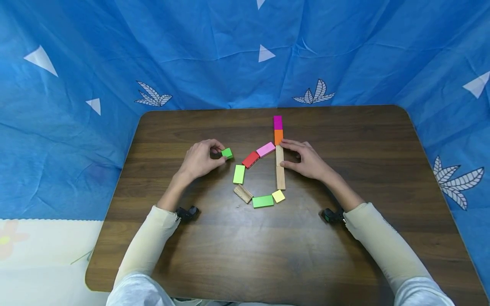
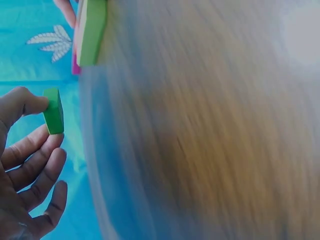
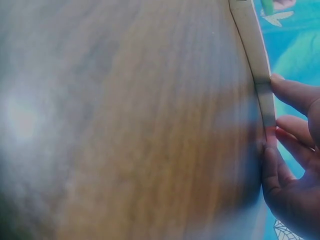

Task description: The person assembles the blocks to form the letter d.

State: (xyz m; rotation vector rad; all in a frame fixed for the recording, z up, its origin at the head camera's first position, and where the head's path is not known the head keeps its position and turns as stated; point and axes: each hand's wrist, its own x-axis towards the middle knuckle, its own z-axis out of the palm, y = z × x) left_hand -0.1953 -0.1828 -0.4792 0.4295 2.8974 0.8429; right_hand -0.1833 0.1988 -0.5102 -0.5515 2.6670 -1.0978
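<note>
My left hand [image 1: 200, 158] pinches a small green block [image 1: 227, 153] between thumb and fingertips, left of the other blocks. In the left wrist view, that green block [image 2: 54, 111] is seen edge-on. On the right, my right hand [image 1: 306, 160] rests its fingertips and thumb along the right side of a straight column of blocks. The column runs from a magenta block [image 1: 277, 122] through an orange block [image 1: 278, 137] to two plain wooden blocks [image 1: 280, 177]. A pink block [image 1: 266, 149] and a red block [image 1: 250, 159] slant down leftward from the column.
Curving round below are a light green block [image 1: 239, 174], a tilted wooden block [image 1: 243, 193], a green block [image 1: 263, 201] and a yellow block [image 1: 278, 196]. All lie on a brown wooden table [image 1: 260, 255]. Blue patterned cloth [image 1: 229, 51] hangs behind it.
</note>
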